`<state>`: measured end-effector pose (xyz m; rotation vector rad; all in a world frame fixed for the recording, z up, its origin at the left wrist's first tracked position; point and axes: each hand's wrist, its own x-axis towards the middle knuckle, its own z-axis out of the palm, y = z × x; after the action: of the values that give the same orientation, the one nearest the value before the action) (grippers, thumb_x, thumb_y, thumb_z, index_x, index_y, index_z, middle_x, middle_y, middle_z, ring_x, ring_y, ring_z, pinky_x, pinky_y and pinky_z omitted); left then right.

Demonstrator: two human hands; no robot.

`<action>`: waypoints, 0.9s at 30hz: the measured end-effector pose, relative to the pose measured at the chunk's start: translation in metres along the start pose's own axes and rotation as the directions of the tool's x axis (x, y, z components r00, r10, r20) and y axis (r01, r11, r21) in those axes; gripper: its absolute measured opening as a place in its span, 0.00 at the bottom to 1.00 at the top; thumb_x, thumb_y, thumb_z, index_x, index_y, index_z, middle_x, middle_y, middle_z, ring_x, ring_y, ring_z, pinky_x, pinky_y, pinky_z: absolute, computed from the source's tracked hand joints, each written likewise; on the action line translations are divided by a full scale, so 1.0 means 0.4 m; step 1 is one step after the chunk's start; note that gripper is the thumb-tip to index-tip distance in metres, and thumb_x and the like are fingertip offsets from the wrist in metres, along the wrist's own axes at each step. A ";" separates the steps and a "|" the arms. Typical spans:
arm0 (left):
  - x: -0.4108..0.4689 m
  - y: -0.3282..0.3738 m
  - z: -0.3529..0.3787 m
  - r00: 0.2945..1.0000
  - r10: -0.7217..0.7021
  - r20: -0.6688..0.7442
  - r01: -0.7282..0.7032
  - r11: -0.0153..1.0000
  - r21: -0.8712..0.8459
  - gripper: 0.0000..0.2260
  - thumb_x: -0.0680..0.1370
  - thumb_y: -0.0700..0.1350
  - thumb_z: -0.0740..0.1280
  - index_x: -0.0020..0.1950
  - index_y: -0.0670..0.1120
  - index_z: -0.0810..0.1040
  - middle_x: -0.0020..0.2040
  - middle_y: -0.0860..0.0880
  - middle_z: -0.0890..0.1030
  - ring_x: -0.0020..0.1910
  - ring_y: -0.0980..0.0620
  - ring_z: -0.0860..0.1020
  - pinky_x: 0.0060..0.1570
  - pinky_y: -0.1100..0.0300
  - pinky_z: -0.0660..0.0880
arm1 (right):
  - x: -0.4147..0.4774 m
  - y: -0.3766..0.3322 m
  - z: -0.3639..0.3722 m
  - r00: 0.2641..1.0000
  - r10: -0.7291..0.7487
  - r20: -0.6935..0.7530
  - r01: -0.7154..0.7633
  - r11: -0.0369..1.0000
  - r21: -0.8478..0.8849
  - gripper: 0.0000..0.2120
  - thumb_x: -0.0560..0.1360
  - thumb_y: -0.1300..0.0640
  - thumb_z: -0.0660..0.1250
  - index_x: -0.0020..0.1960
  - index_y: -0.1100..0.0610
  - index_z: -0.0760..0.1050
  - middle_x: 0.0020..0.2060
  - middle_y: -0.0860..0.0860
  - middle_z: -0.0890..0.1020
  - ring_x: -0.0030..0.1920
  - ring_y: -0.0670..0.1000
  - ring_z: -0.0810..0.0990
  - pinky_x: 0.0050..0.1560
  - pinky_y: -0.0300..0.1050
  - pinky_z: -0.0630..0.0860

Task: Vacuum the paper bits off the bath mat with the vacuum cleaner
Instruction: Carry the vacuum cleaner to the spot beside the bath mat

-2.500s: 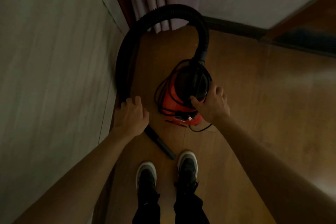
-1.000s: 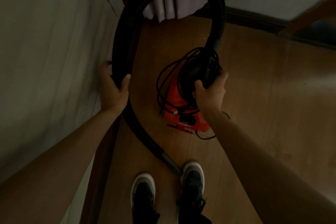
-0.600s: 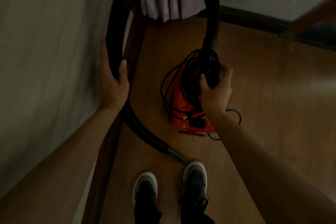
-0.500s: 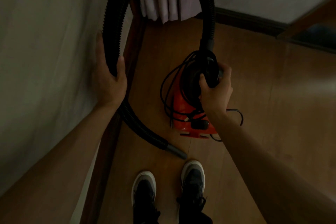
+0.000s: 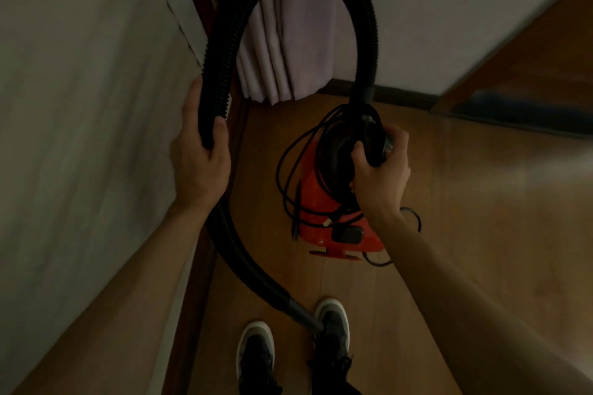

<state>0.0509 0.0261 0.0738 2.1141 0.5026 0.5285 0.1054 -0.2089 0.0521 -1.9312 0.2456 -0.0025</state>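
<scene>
Vacuum cleaner (image 5: 333,205) is a hard plastic tub, prob a bit heavy, so the top handle's the spot. Right hand (image 5: 380,176) is curled round it. Hose (image 5: 221,51) is ribbed n floppy, left hand (image 5: 200,163) wrapped round it. Vs 2.5s ago both hands are higher and the vac looks lifted off the floor (image 5: 465,266) by the wall (image 5: 80,106), tho it's dim.

Ribbed black hose (image 5: 221,51), glossy red plastic vacuum cleaner (image 5: 316,202), smooth wood floor (image 5: 465,202)
</scene>
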 end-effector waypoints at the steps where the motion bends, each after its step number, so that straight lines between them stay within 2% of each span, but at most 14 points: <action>1: 0.005 0.029 -0.008 1.000 0.006 0.012 -0.006 1.000 -0.013 0.23 0.85 0.44 0.57 0.80 0.47 0.58 0.74 0.57 0.64 0.66 0.79 0.62 0.66 0.78 0.61 | -0.001 -0.029 -0.016 1.000 -0.002 -0.015 0.002 1.000 0.016 0.18 0.79 0.57 0.69 0.66 0.54 0.70 0.49 0.43 0.80 0.46 0.33 0.80 0.40 0.29 0.77; 4: 0.020 0.123 -0.033 0.999 0.015 0.035 -0.013 0.998 -0.056 0.23 0.84 0.43 0.59 0.79 0.48 0.60 0.73 0.57 0.68 0.65 0.76 0.66 0.64 0.77 0.64 | -0.009 -0.112 -0.070 0.999 -0.006 -0.050 0.008 0.999 0.050 0.17 0.79 0.58 0.68 0.65 0.54 0.70 0.48 0.40 0.79 0.45 0.32 0.80 0.38 0.28 0.76; 8: 0.039 0.259 -0.064 0.999 0.017 0.041 -0.012 0.994 -0.113 0.22 0.84 0.41 0.61 0.78 0.48 0.64 0.66 0.62 0.71 0.57 0.79 0.70 0.57 0.80 0.66 | -0.027 -0.220 -0.151 0.996 -0.010 -0.089 0.016 0.997 0.071 0.16 0.78 0.58 0.69 0.64 0.51 0.71 0.49 0.43 0.81 0.48 0.42 0.83 0.41 0.37 0.82; 10: 0.047 0.319 -0.079 0.998 0.021 0.055 -0.014 0.990 -0.137 0.22 0.83 0.43 0.61 0.77 0.50 0.64 0.63 0.65 0.73 0.54 0.73 0.75 0.57 0.71 0.74 | -0.038 -0.268 -0.190 0.995 -0.005 -0.098 0.013 0.997 0.078 0.15 0.78 0.57 0.69 0.62 0.48 0.71 0.49 0.46 0.82 0.48 0.46 0.84 0.40 0.41 0.84; 12: 0.051 0.375 -0.099 0.997 0.023 0.077 -0.010 0.988 -0.156 0.21 0.83 0.46 0.62 0.77 0.54 0.64 0.62 0.60 0.77 0.52 0.58 0.80 0.54 0.53 0.81 | -0.054 -0.317 -0.229 0.993 -0.002 -0.116 0.013 0.996 0.090 0.15 0.78 0.57 0.69 0.60 0.45 0.70 0.49 0.51 0.83 0.45 0.50 0.85 0.36 0.42 0.83; 13: 0.054 0.404 -0.104 0.996 0.030 0.089 -0.015 0.987 -0.158 0.21 0.83 0.46 0.62 0.76 0.55 0.64 0.63 0.56 0.78 0.52 0.52 0.81 0.53 0.48 0.81 | -0.059 -0.341 -0.252 0.992 -0.005 -0.129 0.017 0.996 0.091 0.15 0.78 0.58 0.70 0.60 0.45 0.70 0.49 0.52 0.83 0.43 0.51 0.85 0.34 0.41 0.82; 15: 0.054 0.461 -0.110 0.991 0.033 0.128 -0.012 0.987 -0.160 0.21 0.83 0.47 0.62 0.76 0.57 0.64 0.63 0.51 0.79 0.50 0.49 0.81 0.51 0.45 0.81 | -0.069 -0.390 -0.303 0.989 0.003 -0.147 0.010 0.996 0.089 0.15 0.78 0.57 0.70 0.60 0.44 0.70 0.49 0.54 0.83 0.40 0.54 0.85 0.31 0.41 0.81; 19: 0.063 0.608 -0.133 0.975 0.078 0.210 -0.038 0.981 -0.192 0.21 0.84 0.48 0.61 0.76 0.58 0.64 0.68 0.54 0.75 0.59 0.52 0.78 0.57 0.52 0.79 | -0.092 -0.492 -0.404 0.978 0.015 -0.210 0.003 0.996 0.085 0.15 0.78 0.57 0.71 0.60 0.45 0.71 0.48 0.54 0.83 0.35 0.55 0.84 0.29 0.44 0.81; 21: 0.066 0.679 -0.137 0.965 0.104 0.240 -0.054 0.977 -0.206 0.21 0.83 0.47 0.61 0.76 0.56 0.64 0.68 0.54 0.74 0.60 0.57 0.75 0.58 0.59 0.76 | -0.103 -0.540 -0.462 0.966 0.008 -0.259 0.014 0.997 0.082 0.16 0.77 0.58 0.71 0.62 0.48 0.72 0.45 0.52 0.83 0.34 0.46 0.83 0.29 0.38 0.79; 24: 0.067 0.798 -0.138 0.952 0.144 0.270 -0.081 0.969 -0.234 0.20 0.83 0.44 0.62 0.76 0.52 0.66 0.66 0.56 0.74 0.55 0.70 0.70 0.51 0.81 0.68 | -0.113 -0.612 -0.553 0.947 -0.009 -0.321 0.031 0.997 0.065 0.15 0.77 0.61 0.71 0.62 0.55 0.73 0.42 0.44 0.79 0.34 0.32 0.79 0.29 0.30 0.75; 26: 0.069 0.880 -0.131 0.943 0.162 0.289 -0.087 0.963 -0.254 0.20 0.83 0.43 0.62 0.75 0.51 0.66 0.61 0.61 0.72 0.50 0.75 0.69 0.44 0.86 0.64 | -0.115 -0.657 -0.611 0.931 -0.014 -0.364 0.036 0.998 0.055 0.14 0.77 0.60 0.71 0.60 0.53 0.72 0.41 0.46 0.81 0.34 0.35 0.81 0.30 0.32 0.78; 27: 0.071 0.919 -0.127 0.940 0.171 0.296 -0.090 0.959 -0.268 0.20 0.83 0.43 0.63 0.75 0.51 0.66 0.58 0.63 0.71 0.46 0.77 0.70 0.41 0.87 0.64 | -0.115 -0.677 -0.639 0.919 -0.015 -0.393 0.037 0.998 0.050 0.15 0.76 0.58 0.72 0.60 0.50 0.72 0.42 0.48 0.82 0.36 0.39 0.83 0.33 0.37 0.81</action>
<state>0.1050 -0.1224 0.4109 1.9448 0.1035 0.2980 0.0760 -0.3432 0.4013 -1.8638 0.4822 -0.4157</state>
